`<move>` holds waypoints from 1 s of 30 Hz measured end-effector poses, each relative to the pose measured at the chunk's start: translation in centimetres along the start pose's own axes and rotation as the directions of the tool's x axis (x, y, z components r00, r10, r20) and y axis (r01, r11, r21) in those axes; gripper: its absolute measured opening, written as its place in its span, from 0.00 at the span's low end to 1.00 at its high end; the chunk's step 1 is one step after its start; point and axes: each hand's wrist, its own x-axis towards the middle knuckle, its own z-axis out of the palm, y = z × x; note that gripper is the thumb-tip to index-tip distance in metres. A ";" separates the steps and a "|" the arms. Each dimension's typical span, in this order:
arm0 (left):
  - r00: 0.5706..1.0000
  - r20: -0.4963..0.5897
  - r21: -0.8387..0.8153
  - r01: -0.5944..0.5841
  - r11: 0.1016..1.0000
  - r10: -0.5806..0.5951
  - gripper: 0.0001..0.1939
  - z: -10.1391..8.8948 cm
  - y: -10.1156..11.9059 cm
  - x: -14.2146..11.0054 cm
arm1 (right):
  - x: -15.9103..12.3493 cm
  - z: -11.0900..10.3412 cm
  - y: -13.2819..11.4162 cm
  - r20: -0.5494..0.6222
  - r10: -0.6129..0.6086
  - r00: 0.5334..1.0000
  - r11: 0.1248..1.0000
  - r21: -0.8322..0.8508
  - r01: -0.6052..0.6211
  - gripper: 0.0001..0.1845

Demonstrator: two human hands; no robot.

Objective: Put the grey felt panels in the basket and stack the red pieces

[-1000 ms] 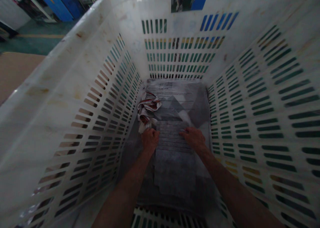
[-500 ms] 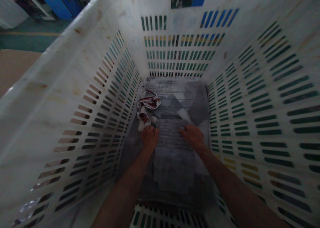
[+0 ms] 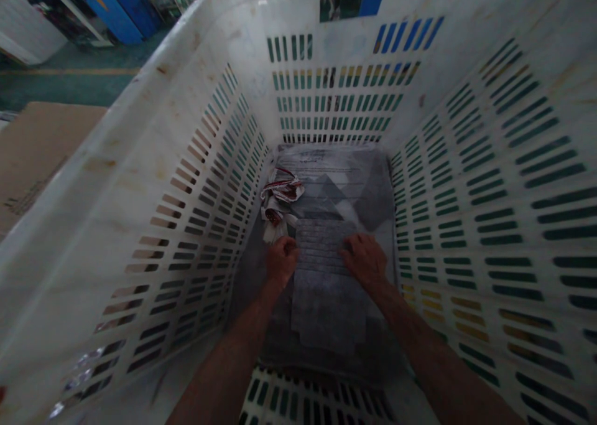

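Note:
Deep in a large white slatted plastic basket [image 3: 242,23], a stack of thin grey sheets [image 3: 321,241] lies with its folds or overlapped edges running crosswise. Their material is hard to tell in the dim light. At the stack's left edge, my left hand [image 3: 282,262] has its fingers curled and pinched at the sheets. My right hand [image 3: 366,257] reaches over the right edge with bent fingers, its fingertips on the stack. Below them lies a flat, plain grey piece [image 3: 329,313]. Just beyond my left hand is a crumpled white and dark-red piece [image 3: 283,188], cloth or wrapper.
Clear plastic film and more grey pieces [image 3: 373,195] cover the basket's bottom. High slatted walls surround both forearms. Outside on the left are a cardboard box [image 3: 51,145], a blue cabinet [image 3: 116,8] and a green floor [image 3: 84,86] with a yellow line.
The view has shifted slightly, showing more of the cardboard box. My hands stay at the stack's sides; the right fingers are more curled. The sheets lie much as before.

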 end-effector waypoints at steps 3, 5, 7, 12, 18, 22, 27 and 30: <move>1.000 0.008 0.006 0.021 1.000 -0.021 0.08 0.3 0.2 -0.1 | 0.3 0.3 0.2 0.036 -0.010 0.999 1.000 -0.005 0.010 0.11; 0.999 0.001 0.016 0.044 0.999 -0.044 0.07 0.3 0.3 0.0 | 0.7 0.2 0.2 0.053 0.005 0.999 1.000 -0.011 -0.005 0.11; 0.998 0.000 0.024 0.065 0.998 -0.065 0.08 0.3 0.4 0.3 | 1.0 -0.1 0.1 0.063 0.027 0.998 1.000 -0.018 -0.026 0.12; 0.995 0.001 0.039 0.096 0.995 -0.096 0.08 0.3 0.3 0.7 | 1.3 -0.7 0.0 0.079 0.048 0.996 0.998 -0.046 -0.045 0.13; 0.995 -0.070 0.015 0.069 0.998 -0.067 0.12 0.7 -0.2 0.5 | 1.1 -0.7 -0.4 0.086 0.023 0.996 0.997 -0.072 -0.016 0.12; 0.997 -0.080 0.003 0.015 1.000 -0.015 0.13 0.9 -0.4 0.4 | 1.1 -0.8 -0.4 0.097 0.007 0.995 0.998 -0.066 0.000 0.14; 0.998 -0.058 0.026 0.002 1.000 0.000 0.12 0.9 -0.4 0.5 | 1.3 -1.1 -0.2 0.137 0.082 0.987 0.995 -0.072 -0.073 0.14; 0.999 -0.031 0.064 0.016 0.998 -0.014 0.07 0.8 -0.3 0.6 | 1.2 -1.1 0.0 0.175 0.159 0.972 0.987 -0.061 -0.151 0.16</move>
